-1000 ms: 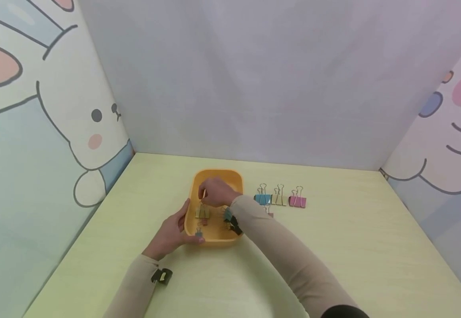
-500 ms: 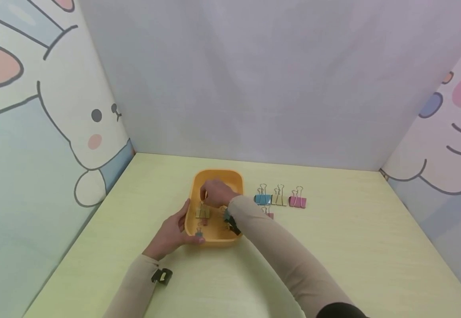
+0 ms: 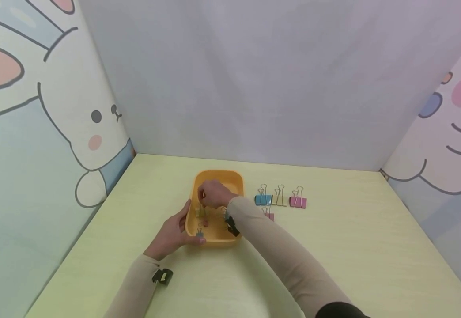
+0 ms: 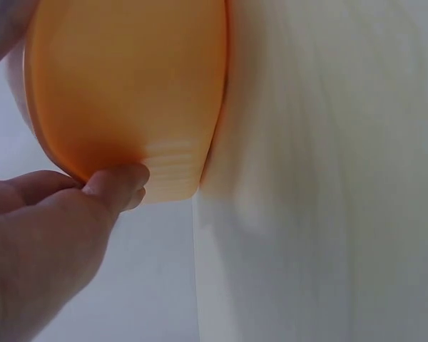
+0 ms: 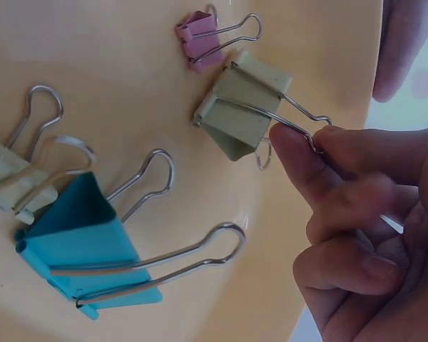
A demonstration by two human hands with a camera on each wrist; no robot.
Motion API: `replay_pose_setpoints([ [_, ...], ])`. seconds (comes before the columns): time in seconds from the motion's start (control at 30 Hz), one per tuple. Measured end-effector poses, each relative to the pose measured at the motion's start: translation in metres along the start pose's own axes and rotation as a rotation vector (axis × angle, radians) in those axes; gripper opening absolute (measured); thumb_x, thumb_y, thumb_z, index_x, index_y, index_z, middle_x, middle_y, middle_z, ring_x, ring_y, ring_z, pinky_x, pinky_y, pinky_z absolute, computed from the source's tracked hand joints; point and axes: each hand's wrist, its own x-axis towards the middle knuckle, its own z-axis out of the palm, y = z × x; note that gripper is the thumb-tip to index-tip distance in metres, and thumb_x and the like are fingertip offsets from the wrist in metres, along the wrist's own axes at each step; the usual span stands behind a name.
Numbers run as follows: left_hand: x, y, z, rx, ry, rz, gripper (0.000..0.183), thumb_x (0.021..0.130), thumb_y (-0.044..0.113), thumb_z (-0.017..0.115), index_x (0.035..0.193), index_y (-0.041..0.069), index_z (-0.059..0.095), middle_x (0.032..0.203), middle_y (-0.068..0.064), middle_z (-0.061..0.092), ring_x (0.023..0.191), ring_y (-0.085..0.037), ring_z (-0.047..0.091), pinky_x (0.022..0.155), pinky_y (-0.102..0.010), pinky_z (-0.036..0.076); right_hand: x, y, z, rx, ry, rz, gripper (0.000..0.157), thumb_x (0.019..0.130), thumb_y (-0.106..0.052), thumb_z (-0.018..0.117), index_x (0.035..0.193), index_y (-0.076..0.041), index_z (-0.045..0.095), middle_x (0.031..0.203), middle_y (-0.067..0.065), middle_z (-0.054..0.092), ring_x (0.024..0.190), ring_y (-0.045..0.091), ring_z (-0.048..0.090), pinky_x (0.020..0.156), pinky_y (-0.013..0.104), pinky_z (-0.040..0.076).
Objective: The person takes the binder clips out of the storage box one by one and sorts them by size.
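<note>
An orange plastic tray (image 3: 230,179) sits on the table, its left side gripped by my left hand (image 3: 173,232). In the left wrist view the fingertips (image 4: 125,182) curl over its rim. My right hand (image 3: 216,194) reaches into the tray. Between thumb and forefinger it pinches the wire handle of a yellow binder clip (image 5: 246,107), whose body is tilted. Around this clip in the tray lie a small pink binder clip (image 5: 201,44), a large teal one (image 5: 100,249), a smaller pale yellow one (image 5: 14,178) and a small blue one (image 3: 199,234).
Right of the tray, a blue binder clip (image 3: 263,200), a yellow clip (image 3: 280,201) and a pink clip (image 3: 298,202) stand in a row. Before them is another pink clip (image 3: 270,216), partly hidden by the right sleeve (image 3: 278,247). A grey wall panel (image 3: 246,88) closes the back.
The yellow binder clip has turned and tilted slightly in the tray under the right hand, which has shifted only a little. The left hand and tray have stayed put.
</note>
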Motion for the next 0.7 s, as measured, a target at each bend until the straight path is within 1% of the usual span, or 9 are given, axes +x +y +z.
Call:
replay_pose_setpoints([
  [0.1,0.000,0.000,0.000,-0.001,-0.004,0.003,0.124,0.073,0.034,0.090,0.163,0.014,0.007,0.169,-0.010,0.021,0.151,-0.030,0.037,0.120,-0.046,0.038,-0.002,-0.001,-0.003,0.041,-0.004,0.002,0.015,0.098,-0.009,0.060,0.089,-0.007,0.071,0.085,0.004,0.075,0.050,0.009,0.052,0.045,0.019,0.044],
  [0.23,0.001,0.000,-0.001,-0.003,-0.007,0.005,0.124,0.073,0.034,0.090,0.163,0.014,0.007,0.169,-0.010,0.020,0.151,-0.030,0.036,0.121,-0.046,0.038,-0.003,-0.001,-0.006,0.052,0.015,-0.013,0.014,0.099,-0.010,0.061,0.091,-0.006,0.071,0.085,0.004,0.074,0.050,0.009,0.053,0.045,0.018,0.045],
  [0.37,0.000,-0.001,0.000,-0.012,-0.002,-0.001,0.124,0.072,0.034,0.091,0.163,0.014,0.007,0.169,-0.010,0.021,0.151,-0.030,0.036,0.120,-0.046,0.039,-0.006,-0.001,-0.009,0.068,0.043,-0.059,0.014,0.099,-0.009,0.060,0.090,-0.006,0.071,0.084,0.005,0.074,0.050,0.009,0.055,0.045,0.019,0.047],
  [0.5,0.001,0.000,0.000,-0.014,0.003,-0.008,0.124,0.072,0.033,0.091,0.163,0.014,0.008,0.169,-0.010,0.021,0.151,-0.030,0.036,0.120,-0.045,0.039,-0.010,0.000,-0.014,0.092,0.067,-0.103,0.014,0.099,-0.007,0.059,0.092,-0.004,0.071,0.087,0.009,0.075,0.050,0.010,0.056,0.046,0.019,0.048],
  [0.63,0.001,0.001,-0.001,-0.019,-0.003,-0.014,0.125,0.072,0.033,0.091,0.163,0.014,0.008,0.169,-0.010,0.019,0.152,-0.029,0.035,0.120,-0.045,0.039,-0.014,0.002,-0.022,0.088,0.095,-0.145,0.014,0.099,-0.006,0.058,0.093,-0.004,0.071,0.090,0.011,0.074,0.052,0.011,0.058,0.048,0.020,0.048],
  [0.7,0.001,0.002,-0.001,-0.026,-0.005,-0.017,0.125,0.071,0.033,0.091,0.163,0.014,0.008,0.169,-0.009,0.019,0.152,-0.029,0.035,0.120,-0.044,0.039,-0.015,0.004,-0.025,0.072,0.114,-0.166,0.015,0.099,-0.006,0.058,0.093,-0.006,0.071,0.090,0.010,0.074,0.053,0.010,0.058,0.049,0.020,0.048],
])
